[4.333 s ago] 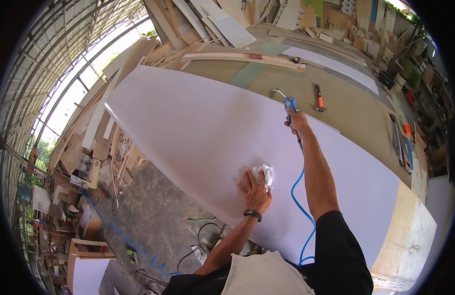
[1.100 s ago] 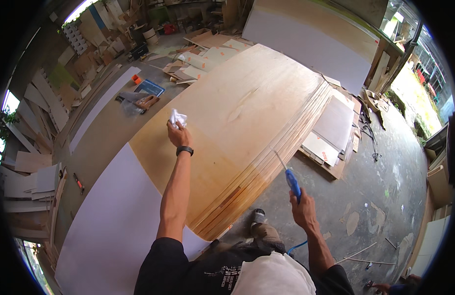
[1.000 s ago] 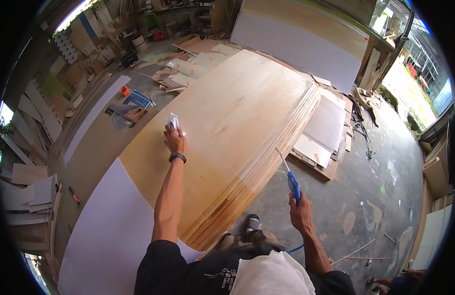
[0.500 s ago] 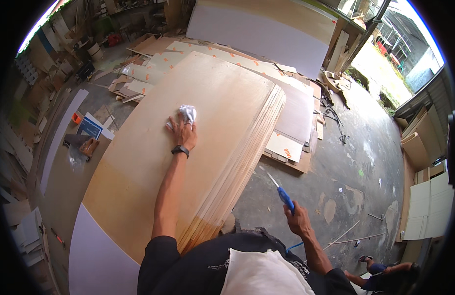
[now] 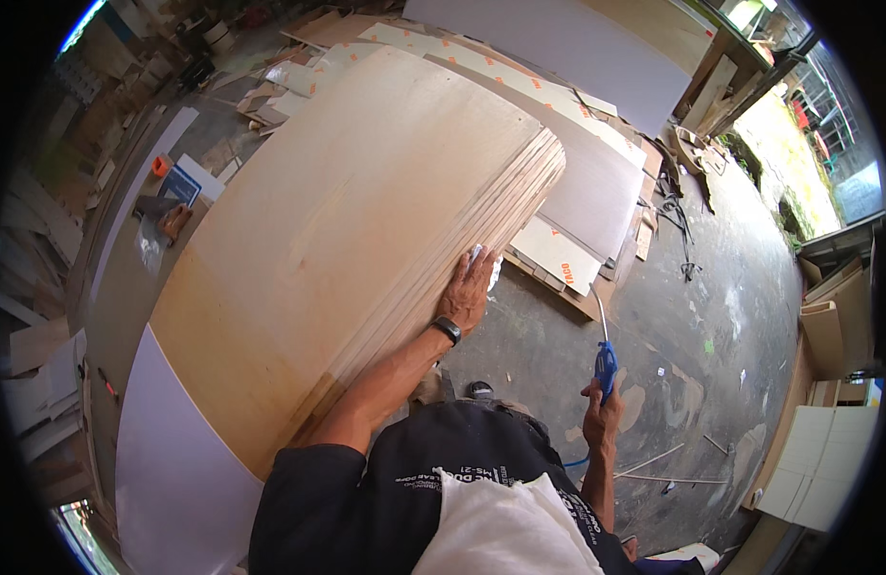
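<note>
A stack of pale wooden boards (image 5: 356, 182) with rounded corners lies in front of me. My left hand (image 5: 464, 293) rests along the stack's right edge, its fingers closed over a white cloth (image 5: 495, 275) that is mostly hidden beneath them. Off to the right, over the concrete, my right hand (image 5: 602, 412) grips a blue air blow gun (image 5: 607, 364). The gun's thin metal nozzle points away from me, and part of a blue hose (image 5: 579, 463) shows near its lower end.
White-faced panels (image 5: 596, 196) lie beyond the stack, and a large sheet (image 5: 567, 48) leans behind them. Dark straps (image 5: 680, 225) and thin sticks (image 5: 668, 477) lie on the concrete floor (image 5: 711, 335). A white sheet (image 5: 179, 470) adjoins the stack at near left.
My left hand has moved the cloth from the top face to the right-hand edge of the stack. The blow gun has swung right, and my view has shifted.
</note>
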Motion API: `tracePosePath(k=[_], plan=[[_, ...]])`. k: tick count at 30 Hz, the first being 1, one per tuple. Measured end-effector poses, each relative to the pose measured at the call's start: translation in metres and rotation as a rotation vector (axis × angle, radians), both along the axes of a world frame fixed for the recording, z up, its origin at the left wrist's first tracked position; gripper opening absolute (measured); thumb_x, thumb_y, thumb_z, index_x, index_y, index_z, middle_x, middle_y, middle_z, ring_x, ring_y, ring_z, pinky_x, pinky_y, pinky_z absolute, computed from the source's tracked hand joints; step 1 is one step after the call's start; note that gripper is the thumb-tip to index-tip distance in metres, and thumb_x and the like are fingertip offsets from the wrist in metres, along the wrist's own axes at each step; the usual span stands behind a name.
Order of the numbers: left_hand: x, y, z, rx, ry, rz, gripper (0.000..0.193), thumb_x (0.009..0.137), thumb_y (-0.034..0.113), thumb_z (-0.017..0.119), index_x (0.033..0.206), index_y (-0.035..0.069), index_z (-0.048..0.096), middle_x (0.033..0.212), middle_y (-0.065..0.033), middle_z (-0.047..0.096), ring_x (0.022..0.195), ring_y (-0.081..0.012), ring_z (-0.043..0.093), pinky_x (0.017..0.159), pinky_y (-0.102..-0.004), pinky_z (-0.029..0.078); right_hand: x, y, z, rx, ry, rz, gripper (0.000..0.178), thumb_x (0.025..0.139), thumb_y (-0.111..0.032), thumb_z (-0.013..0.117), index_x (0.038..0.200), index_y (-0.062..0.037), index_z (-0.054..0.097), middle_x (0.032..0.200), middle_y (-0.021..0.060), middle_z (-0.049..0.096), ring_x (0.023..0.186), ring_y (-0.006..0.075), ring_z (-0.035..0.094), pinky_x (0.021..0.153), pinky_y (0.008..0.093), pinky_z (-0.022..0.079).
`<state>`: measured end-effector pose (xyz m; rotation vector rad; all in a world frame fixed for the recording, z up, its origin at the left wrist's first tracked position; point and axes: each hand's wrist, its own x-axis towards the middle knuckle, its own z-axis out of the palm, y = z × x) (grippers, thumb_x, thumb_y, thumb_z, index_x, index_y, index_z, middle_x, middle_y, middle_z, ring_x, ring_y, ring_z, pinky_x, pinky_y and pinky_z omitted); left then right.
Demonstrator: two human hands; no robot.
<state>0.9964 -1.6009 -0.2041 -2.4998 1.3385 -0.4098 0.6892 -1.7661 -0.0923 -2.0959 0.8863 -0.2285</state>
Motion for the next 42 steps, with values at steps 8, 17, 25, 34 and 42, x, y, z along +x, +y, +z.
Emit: tracePosePath(k=[8, 17, 25, 34, 42], plan=[[-0.121, 0.122, -0.031, -0.087, 0.077, 0.333, 0.067, 0.096, 0.014, 0.045, 0.161, 0.010, 0.032, 0.172, 0.0037, 0.020, 0.159, -0.0221, 0.008, 0.130, -0.0456, 0.009, -0.010, -0.026, -0.029, 0.041, 0.142, 0.304, 0.021, 0.099, -0.018, 0.061, 0.103, 0.0019, 0.063, 0.083, 0.0199, 0.073, 0.073, 0.0375, 0.070, 0.069, 0.0447, 0.052], [-0.297, 0.181, -0.051, -0.717, 0.771, 1.297, 0.037, 0.098, 0.017, 0.054, 0.130, -0.001, 0.057, 0.106, -0.0292, 0.068, 0.099, -0.0462, 0.066, 0.084, -0.0564, 0.053, 0.028, 0.000, -0.042, 0.159, 0.053, 0.780, 0.025, 0.102, -0.020, 0.058, 0.103, 0.0038, 0.066, 0.076, 0.0134, 0.069, 0.068, 0.0214, 0.066, 0.065, 0.0382, 0.050], [-0.240, 0.281, 0.024, -1.695, -0.380, 1.244, 0.034, 0.101, 0.013, 0.054, 0.131, -0.004, 0.058, 0.107, -0.0267, 0.072, 0.096, -0.0446, 0.069, 0.084, -0.0469, 0.053, 0.061, 0.047, -0.034, 0.102, -0.005, 1.005, 0.027, 0.102, -0.023, 0.059, 0.102, 0.0031, 0.063, 0.072, 0.0186, 0.068, 0.067, 0.0329, 0.071, 0.064, 0.0430, 0.052], [-0.133, 0.332, 0.022, -0.659, -0.144, 1.227, 0.057, 0.105, 0.032, 0.044, 0.147, -0.005, 0.047, 0.162, -0.0224, 0.035, 0.148, -0.0507, 0.027, 0.125, -0.0588, 0.017, 0.057, 0.069, -0.024, 0.054, 0.041, 0.858, 0.026, 0.101, -0.024, 0.060, 0.100, 0.0020, 0.064, 0.077, 0.0214, 0.071, 0.074, 0.0359, 0.073, 0.068, 0.0438, 0.053], [-0.079, 0.202, 0.034, -0.801, 0.355, 0.574, 0.052, 0.106, 0.036, 0.050, 0.152, 0.013, 0.048, 0.164, -0.0076, 0.038, 0.149, -0.0411, 0.034, 0.124, -0.0547, 0.030, 0.059, 0.075, -0.011, -0.008, -0.073, 0.446, 0.029, 0.105, -0.027, 0.057, 0.098, 0.0002, 0.065, 0.076, 0.0093, 0.068, 0.068, 0.0204, 0.059, 0.068, 0.0359, 0.046]])
